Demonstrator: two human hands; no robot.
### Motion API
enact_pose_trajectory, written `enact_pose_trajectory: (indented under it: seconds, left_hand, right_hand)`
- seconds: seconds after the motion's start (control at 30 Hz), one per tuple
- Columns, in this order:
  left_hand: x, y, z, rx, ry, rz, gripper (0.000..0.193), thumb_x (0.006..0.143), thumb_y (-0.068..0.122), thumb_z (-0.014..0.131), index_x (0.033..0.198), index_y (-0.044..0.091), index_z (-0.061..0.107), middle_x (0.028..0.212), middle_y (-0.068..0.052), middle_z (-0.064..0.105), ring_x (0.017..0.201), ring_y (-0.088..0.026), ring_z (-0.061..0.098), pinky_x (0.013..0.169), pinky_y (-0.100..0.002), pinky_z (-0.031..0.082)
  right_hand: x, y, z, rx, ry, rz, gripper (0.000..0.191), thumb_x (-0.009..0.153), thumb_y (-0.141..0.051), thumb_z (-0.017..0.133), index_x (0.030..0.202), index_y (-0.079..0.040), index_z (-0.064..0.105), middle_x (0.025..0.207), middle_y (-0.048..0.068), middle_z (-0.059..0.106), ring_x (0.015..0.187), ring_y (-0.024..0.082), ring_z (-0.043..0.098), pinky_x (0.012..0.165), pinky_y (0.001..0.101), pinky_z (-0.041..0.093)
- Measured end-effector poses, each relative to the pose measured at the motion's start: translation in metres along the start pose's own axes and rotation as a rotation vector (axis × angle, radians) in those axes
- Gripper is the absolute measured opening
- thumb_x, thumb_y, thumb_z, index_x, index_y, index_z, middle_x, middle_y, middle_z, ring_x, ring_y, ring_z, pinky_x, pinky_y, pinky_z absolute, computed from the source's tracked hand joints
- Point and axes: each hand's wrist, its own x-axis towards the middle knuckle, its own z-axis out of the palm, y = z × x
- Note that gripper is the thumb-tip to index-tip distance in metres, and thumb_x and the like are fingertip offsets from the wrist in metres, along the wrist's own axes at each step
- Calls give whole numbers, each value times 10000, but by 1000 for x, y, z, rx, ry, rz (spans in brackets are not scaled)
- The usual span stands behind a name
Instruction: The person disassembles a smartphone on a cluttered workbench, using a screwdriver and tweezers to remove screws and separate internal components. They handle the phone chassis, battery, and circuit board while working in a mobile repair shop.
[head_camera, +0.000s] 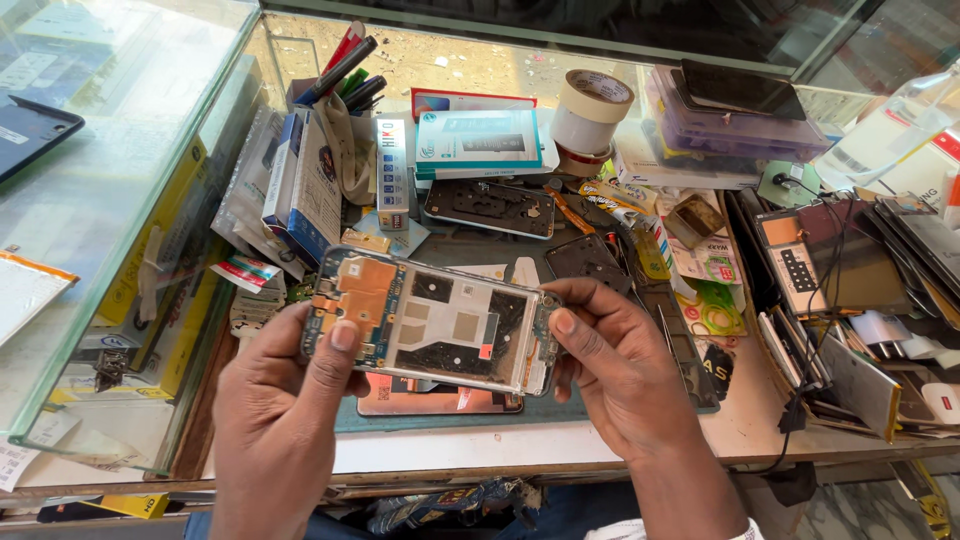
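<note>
Both of my hands hold an opened phone body (432, 320) level above the work mat, its inside facing up. It shows a copper-coloured shield and circuit board at its left end and a silver frame with dark cut-outs across the middle. My left hand (280, 410) grips the left end, thumb pressed on the board edge. My right hand (620, 370) grips the right end, thumb on the frame's corner. Under the phone lies a pinkish flat panel (440, 398) on the dark green mat (690, 385).
Another opened phone back (490, 207) lies further back, beside a dark cover (582, 258). A tape roll (590, 110), boxes (475, 140), pens (345, 70), and stacked phone parts (850, 270) crowd the bench. A glass counter (100, 200) stands on the left.
</note>
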Motion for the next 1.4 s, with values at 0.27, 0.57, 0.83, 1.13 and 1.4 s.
enact_pose_trajectory:
  seconds: [0.27, 0.57, 0.83, 1.13, 1.4]
  left_hand:
    - [-12, 8, -20, 2, 51, -98, 351, 964, 213, 633, 1177, -54, 713, 918, -101, 765, 740, -118, 680, 594, -310, 591]
    - [-47, -68, -93, 67, 110, -302, 352, 978, 196, 659, 1181, -86, 716, 854, -203, 808, 636, -219, 717, 499, -355, 572]
    - [-58, -120, -129, 207, 234, -507, 376, 922, 255, 691, 1124, -55, 755, 791, -223, 796, 561, -248, 707, 469, -403, 581]
    - [-51, -222, -164, 291, 130, -256, 374, 959, 201, 668, 1190, -90, 717, 946, -202, 805, 882, -214, 751, 848, -377, 577]
    - [-60, -208, -147, 9, 132, -538, 319, 1004, 137, 689, 1252, -64, 685, 1044, -277, 837, 913, -323, 790, 824, -494, 616]
  right_hand:
    - [-17, 7, 9, -123, -60, -88, 320, 989, -158, 718, 1226, 45, 650, 876, 85, 705, 695, 103, 658, 545, 266, 539]
    - [-9, 8, 1, -1339, -154, -123, 546, 821, -345, 812, 1303, -140, 661, 1309, 84, 665, 1173, 235, 649, 830, 366, 592]
    - [3, 5, 16, -1601, -347, 37, 829, 777, -355, 814, 1513, -185, 472, 1324, 95, 574, 1281, 301, 530, 1091, 435, 406]
    - [23, 4, 1, -1332, -311, 116, 589, 815, -401, 801, 1322, -145, 643, 1164, 95, 581, 1093, 246, 619, 892, 380, 534]
    - [19, 18, -31, -745, -99, 276, 270, 941, -223, 708, 1161, -67, 729, 849, 51, 717, 656, 103, 595, 562, 277, 499]
